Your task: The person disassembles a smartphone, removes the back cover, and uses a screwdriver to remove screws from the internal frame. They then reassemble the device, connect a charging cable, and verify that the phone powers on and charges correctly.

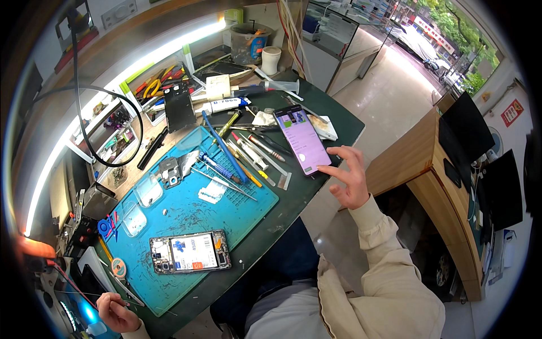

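My right hand (350,178) is open, a fingertip at the lower screen of a lit smartphone (299,138) lying near the bench's right edge. My left hand (118,313) is closed at the lower left beside a thin wire (84,293); what its fingers hold, if anything, is unclear. An opened phone (190,252), its battery and inner parts showing, lies face down on the blue mat (220,217). Above it are a phone part (169,172), small clear trays (148,189) and several screwdrivers and tweezers (226,172).
A dark green bench (282,217) holds syringes (276,86), a black panel (178,107), pliers (152,87) and a white cup (271,60) at the back. A hanging cable (138,124) loops at upper left. A wooden desk (415,158) with monitors (468,124) stands right.
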### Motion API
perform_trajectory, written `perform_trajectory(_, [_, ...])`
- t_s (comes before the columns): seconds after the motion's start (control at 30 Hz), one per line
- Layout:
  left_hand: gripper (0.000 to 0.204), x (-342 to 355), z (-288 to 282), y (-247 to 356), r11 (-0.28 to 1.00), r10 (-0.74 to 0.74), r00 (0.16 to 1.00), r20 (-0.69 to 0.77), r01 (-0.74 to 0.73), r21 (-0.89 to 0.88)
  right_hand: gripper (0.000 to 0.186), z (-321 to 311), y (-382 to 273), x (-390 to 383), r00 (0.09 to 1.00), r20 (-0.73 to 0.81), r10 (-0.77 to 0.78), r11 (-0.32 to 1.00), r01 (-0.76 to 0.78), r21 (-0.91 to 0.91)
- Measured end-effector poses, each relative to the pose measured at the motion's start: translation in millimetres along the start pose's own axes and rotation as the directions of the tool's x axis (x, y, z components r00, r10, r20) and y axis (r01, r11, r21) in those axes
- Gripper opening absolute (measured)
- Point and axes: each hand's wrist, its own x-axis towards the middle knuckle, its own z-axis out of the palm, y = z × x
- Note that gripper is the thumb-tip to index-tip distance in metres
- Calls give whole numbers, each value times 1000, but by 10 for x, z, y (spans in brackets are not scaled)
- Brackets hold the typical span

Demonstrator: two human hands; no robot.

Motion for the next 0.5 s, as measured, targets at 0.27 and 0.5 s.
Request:
perform_trajectory(0.27, [26,-69,-59,-149,1000,4,1000,-5,-4,-6,46,69,34,46,999,-6,36,999,-36,22])
perform_trajectory(0.5, [24,-72,-34,-110,999,-35,999,-19,35,-8,49,97,46,56,999,-9,32,999,-32,12])
